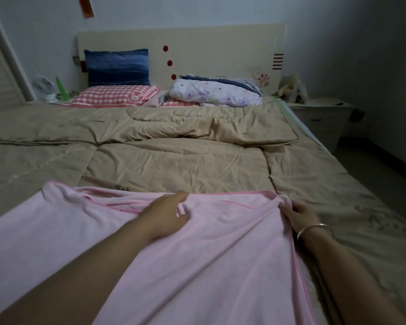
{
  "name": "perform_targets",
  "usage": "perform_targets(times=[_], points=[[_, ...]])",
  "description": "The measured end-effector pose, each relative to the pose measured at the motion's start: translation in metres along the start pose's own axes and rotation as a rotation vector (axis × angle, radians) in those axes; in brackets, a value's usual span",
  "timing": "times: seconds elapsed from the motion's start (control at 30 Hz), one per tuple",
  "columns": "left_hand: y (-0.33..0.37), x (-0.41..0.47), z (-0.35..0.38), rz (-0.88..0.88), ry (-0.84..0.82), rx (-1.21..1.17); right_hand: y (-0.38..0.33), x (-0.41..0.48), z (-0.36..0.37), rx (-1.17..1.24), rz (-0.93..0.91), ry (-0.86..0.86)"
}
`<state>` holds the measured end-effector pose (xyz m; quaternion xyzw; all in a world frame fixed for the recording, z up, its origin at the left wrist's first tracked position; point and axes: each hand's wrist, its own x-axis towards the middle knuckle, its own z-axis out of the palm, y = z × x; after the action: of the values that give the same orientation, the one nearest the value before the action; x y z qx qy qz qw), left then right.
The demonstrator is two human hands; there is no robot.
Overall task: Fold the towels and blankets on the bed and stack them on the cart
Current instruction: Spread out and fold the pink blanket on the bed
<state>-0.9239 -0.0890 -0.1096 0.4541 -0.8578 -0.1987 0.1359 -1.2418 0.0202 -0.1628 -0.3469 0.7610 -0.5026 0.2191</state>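
The left hand [167,213] curls its fingers round a raised fold at lower centre. The right hand [301,215] pinches the bunched far corner at lower right. Both hold the pink blanket [220,242], spread across the lower frame over the tan quilt [174,160]. It looks soft, light and limp, likely to sag, so the corners and piped hem seem the best holds.
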Motion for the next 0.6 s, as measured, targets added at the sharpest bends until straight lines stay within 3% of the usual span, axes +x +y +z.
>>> perform_targets(times=[0.1,0.2,0.33,0.47,0.6], points=[[0.002,0.023,0.002,-0.055,0.059,0.024,-0.001,0.003,0.005,-0.028,-0.121,-0.019],[0.005,0.042,0.002,-0.109,0.013,0.141,-0.004,0.008,0.009,-0.072,-0.211,-0.026],[0.011,0.057,-0.012,-0.148,-0.096,0.097,-0.002,0.016,0.006,-0.093,-0.241,-0.017],[0.018,0.064,-0.023,-0.179,-0.071,0.041,-0.002,0.018,0.004,0.031,-0.249,0.068],[0.012,0.069,-0.031,-0.296,0.114,0.386,0.0,0.027,0.008,-0.081,-0.272,0.087]])
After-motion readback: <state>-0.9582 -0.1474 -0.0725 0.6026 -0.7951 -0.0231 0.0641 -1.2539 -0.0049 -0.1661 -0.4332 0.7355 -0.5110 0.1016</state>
